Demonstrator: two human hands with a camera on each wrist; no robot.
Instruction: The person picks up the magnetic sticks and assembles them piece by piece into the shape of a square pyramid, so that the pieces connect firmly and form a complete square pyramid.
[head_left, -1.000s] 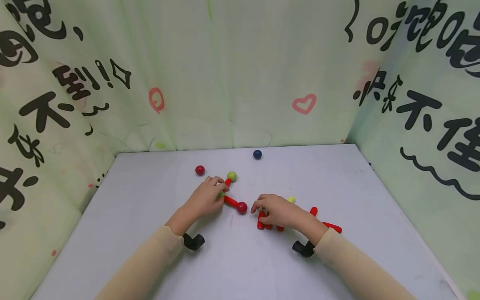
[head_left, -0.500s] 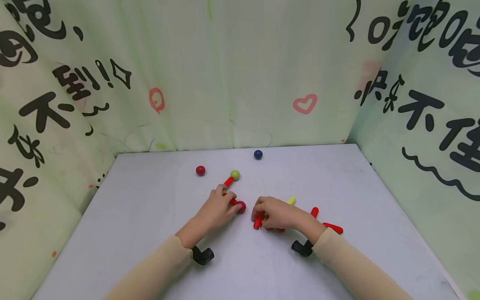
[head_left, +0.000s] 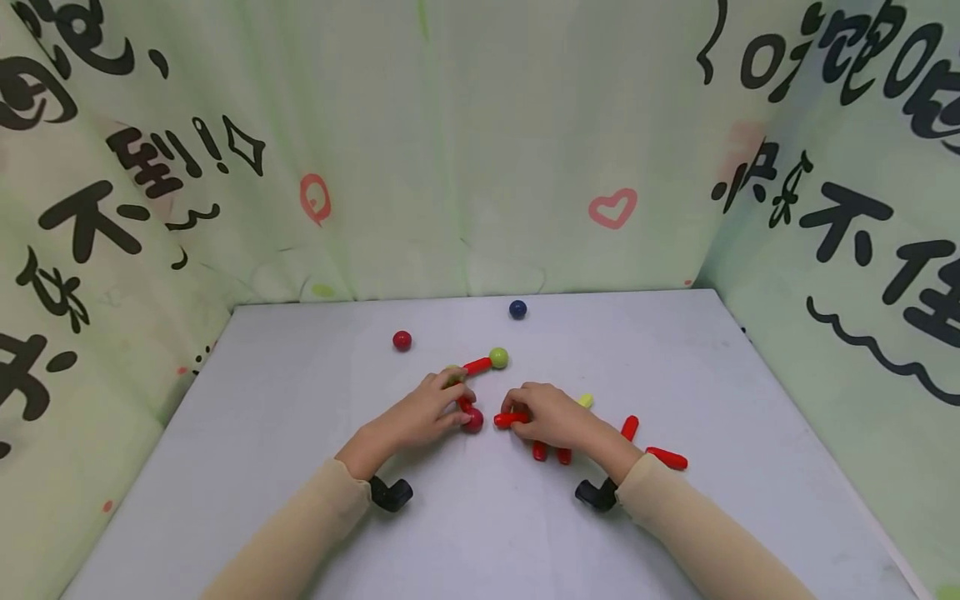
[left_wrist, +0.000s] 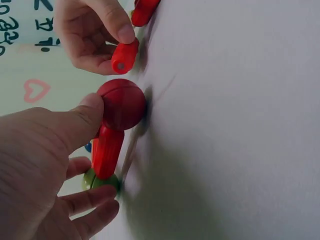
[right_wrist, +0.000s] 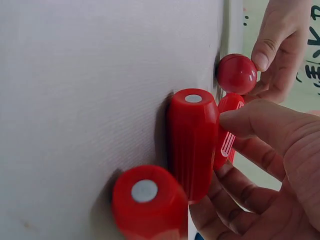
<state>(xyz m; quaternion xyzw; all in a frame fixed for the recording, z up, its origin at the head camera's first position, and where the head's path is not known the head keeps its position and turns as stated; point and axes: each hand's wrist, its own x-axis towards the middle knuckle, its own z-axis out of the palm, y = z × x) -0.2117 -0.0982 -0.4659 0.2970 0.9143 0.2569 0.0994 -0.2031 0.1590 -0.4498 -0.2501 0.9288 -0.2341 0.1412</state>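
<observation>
My left hand (head_left: 416, 414) holds a chain of magnetic balls and rods. In the left wrist view its thumb presses a dark red ball (left_wrist: 122, 105), and its fingers reach a green ball (left_wrist: 102, 184) at the other end of a red rod (left_wrist: 107, 152). A second red rod (head_left: 477, 366) leads from there to another green ball (head_left: 498, 358). Just right of the red ball, my right hand (head_left: 551, 415) pinches a loose red magnetic rod (head_left: 510, 420) between thumb and fingers, its end pointing left. Two more red rods (right_wrist: 192, 142) lie beside this hand.
A red ball (head_left: 402, 340) and a dark blue ball (head_left: 517, 309) lie farther back on the white table (head_left: 315, 350). Past the right hand are a yellow piece (head_left: 585, 401) and two red rods (head_left: 667, 458). Printed curtains (head_left: 525, 150) enclose the table.
The right hand has picked up a red rod and turned it to point left. The left hand has shifted from the chain's middle to its red ball, and the far green ball has swung right.
</observation>
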